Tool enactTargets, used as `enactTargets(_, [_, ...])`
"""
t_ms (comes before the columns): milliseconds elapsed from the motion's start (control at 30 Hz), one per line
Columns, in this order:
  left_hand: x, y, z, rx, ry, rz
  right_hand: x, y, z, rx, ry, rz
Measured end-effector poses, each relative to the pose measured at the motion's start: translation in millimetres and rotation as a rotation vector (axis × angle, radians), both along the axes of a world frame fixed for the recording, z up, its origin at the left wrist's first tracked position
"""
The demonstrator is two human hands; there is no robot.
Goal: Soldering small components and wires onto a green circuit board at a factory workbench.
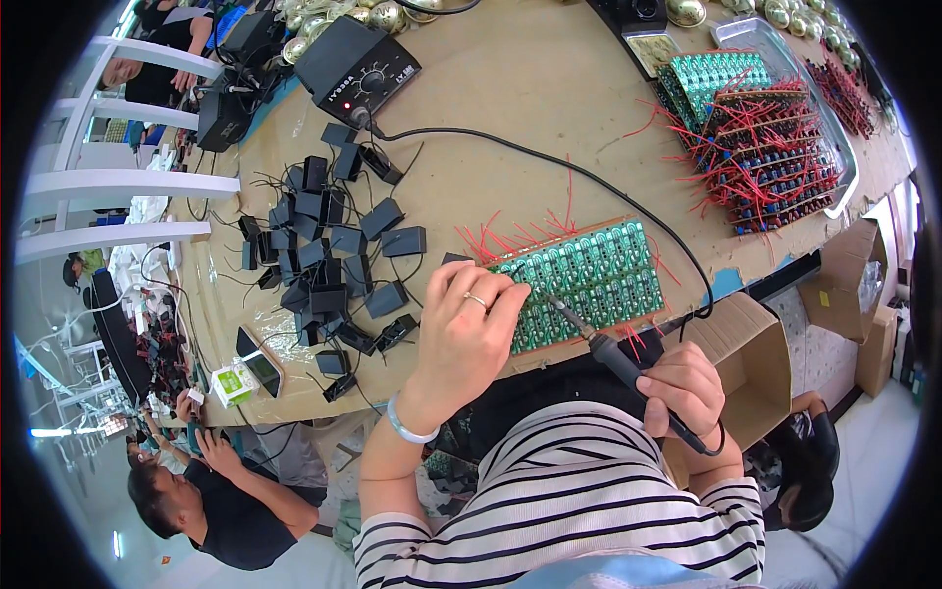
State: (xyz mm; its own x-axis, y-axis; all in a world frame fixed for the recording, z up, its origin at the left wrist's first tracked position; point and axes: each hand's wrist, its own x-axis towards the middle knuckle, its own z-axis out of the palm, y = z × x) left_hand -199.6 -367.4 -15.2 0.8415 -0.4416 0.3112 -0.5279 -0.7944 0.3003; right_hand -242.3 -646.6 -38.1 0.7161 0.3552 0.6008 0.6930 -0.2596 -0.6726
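Observation:
A green circuit board panel (608,270) with many small parts lies near the table's front edge, red wires sticking out along its edges. My right hand (689,388) is wrapped round the dark handle of a soldering iron (616,361). The iron's metal tip points up and left, at the panel's middle. Over the panel's left end, my left hand (461,324) is closed in a pinch, fingertips close to the iron's tip. What it pinches is too small to make out. Part of a small black box (455,258) shows just behind the left hand.
Left of the panel is a pile of small black boxes with wires (319,240). The soldering station (358,74) stands behind it; its cable (549,157) arcs across the table. Stacked red-wired panels (765,147) sit on a metal tray (846,187). A cardboard box (741,344) stands at the right.

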Motion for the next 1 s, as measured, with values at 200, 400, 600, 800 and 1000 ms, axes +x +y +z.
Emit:
enactTargets(200, [1.6, -4.0, 3.0, 0.029, -0.043, -0.002, 1.8, 1.7, 1.4, -0.033, -0.026, 0.016])
enactTargets(400, [0.4, -3.2, 3.3, 0.075, -0.054, -0.019, 1.7, 2.6, 1.4, -0.069, -0.078, 0.025])
enactTargets(600, [0.7, -5.5, 3.2, 0.108, -0.047, -0.026, 1.7, 1.0, 4.4, -0.079, -0.092, 0.027])
enactTargets(800, [-1.2, -4.2, 2.5, 0.112, -0.050, -0.016, -7.2, -11.3, 3.6, 0.019, -0.076, -0.080])
enactTargets(1000, [-0.1, -6.2, 3.7, 0.117, -0.053, -0.023, -8.6, -14.2, 7.4, 0.027, -0.078, -0.135])
